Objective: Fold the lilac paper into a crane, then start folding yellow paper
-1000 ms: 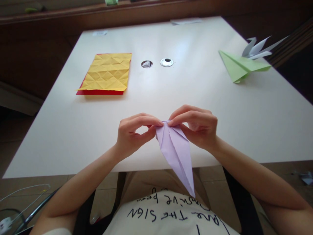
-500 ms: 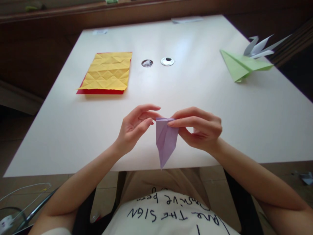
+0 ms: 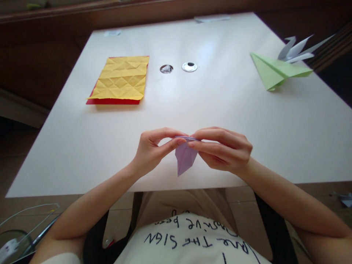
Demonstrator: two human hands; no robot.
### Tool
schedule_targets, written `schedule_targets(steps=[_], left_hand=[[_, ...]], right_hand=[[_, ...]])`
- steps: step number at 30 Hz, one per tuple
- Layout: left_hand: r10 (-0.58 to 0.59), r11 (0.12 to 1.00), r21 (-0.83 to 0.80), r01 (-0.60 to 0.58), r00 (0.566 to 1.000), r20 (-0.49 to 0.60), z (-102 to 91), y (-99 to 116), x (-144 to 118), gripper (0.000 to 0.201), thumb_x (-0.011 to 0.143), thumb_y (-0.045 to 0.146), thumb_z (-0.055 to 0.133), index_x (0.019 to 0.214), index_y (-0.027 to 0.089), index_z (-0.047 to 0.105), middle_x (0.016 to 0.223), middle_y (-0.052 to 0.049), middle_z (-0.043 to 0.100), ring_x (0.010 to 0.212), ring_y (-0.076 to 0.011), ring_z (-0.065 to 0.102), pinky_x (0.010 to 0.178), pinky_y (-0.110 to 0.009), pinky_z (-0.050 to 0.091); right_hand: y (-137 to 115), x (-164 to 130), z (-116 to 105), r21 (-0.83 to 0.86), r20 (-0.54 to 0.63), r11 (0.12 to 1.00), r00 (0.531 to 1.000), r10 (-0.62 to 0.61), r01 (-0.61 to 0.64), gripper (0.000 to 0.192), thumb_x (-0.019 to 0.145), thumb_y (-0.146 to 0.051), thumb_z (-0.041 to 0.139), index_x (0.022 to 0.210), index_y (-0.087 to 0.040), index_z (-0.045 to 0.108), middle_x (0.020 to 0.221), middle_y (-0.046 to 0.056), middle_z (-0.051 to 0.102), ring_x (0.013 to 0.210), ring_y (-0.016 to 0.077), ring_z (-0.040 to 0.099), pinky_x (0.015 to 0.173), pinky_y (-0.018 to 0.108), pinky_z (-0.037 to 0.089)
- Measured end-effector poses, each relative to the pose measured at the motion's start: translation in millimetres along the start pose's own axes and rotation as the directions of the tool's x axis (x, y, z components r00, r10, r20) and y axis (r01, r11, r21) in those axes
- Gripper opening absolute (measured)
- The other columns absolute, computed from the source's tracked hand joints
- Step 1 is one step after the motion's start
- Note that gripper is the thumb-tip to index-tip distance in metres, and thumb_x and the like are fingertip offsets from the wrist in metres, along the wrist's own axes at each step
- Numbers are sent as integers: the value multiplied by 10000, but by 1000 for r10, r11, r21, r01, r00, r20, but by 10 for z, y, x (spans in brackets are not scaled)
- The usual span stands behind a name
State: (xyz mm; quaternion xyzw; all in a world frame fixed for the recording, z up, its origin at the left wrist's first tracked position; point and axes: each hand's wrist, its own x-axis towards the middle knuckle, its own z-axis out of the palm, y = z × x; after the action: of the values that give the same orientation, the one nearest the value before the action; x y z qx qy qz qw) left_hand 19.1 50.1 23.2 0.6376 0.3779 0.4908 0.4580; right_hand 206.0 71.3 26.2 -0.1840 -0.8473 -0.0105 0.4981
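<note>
A folded piece of purple origami paper (image 3: 186, 158) is held up above the table's near edge, its pointed end hanging down. My left hand (image 3: 156, 146) pinches its top left edge between thumb and fingers. On the other side, my right hand (image 3: 225, 148) grips the top right part, thumb in front and fingers behind. The two hands' fingertips nearly meet along the top fold. Fingers cover part of the paper's upper edge.
Creased yellow paper (image 3: 121, 82) lies over a red sheet (image 3: 112, 102) on the white table (image 3: 82, 154). Two round cable holes (image 3: 189, 66) are near the middle. At the right sit a green paper plane (image 3: 275, 71) and a white paper crane (image 3: 295, 51).
My left hand has closed from a loose, spread pose onto the purple paper's top left edge. The paper has tilted, so its front looks shorter. My right hand keeps its hold.
</note>
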Motion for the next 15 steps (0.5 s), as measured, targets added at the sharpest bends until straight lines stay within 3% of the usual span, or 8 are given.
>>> schedule_targets(steps=[7, 12, 15], left_hand=[[113, 991, 80, -110, 993, -22, -15, 3, -1, 96, 796, 196, 647, 853, 226, 718, 814, -4, 713, 729, -121, 638, 659, -227, 504], [263, 948, 214, -237, 960, -102, -4, -4, -8, 129, 763, 130, 670, 851, 216, 711, 793, -9, 711, 720, -120, 629, 657, -234, 502], [339, 907, 299, -296, 935, -103, 4, -6, -11, 160, 741, 106, 685, 849, 222, 707, 793, -9, 713, 714, -124, 627, 663, -247, 508]], right_hand=[[10, -11, 6, 132, 0, 989, 998, 65, -65, 270, 759, -111, 587, 876, -341, 668, 792, -10, 679, 674, 121, 643, 565, 231, 534], [-13, 12, 34, 361, 47, 892, 960, 275, -273, 333, 775, -184, 602, 1103, -242, 590, 889, 45, 675, 784, 167, 650, 688, 308, 550], [-36, 47, 57, 349, 88, 853, 920, 382, -388, 194, 783, -196, 624, 976, -211, 618, 827, 36, 661, 747, 146, 628, 659, 289, 535]])
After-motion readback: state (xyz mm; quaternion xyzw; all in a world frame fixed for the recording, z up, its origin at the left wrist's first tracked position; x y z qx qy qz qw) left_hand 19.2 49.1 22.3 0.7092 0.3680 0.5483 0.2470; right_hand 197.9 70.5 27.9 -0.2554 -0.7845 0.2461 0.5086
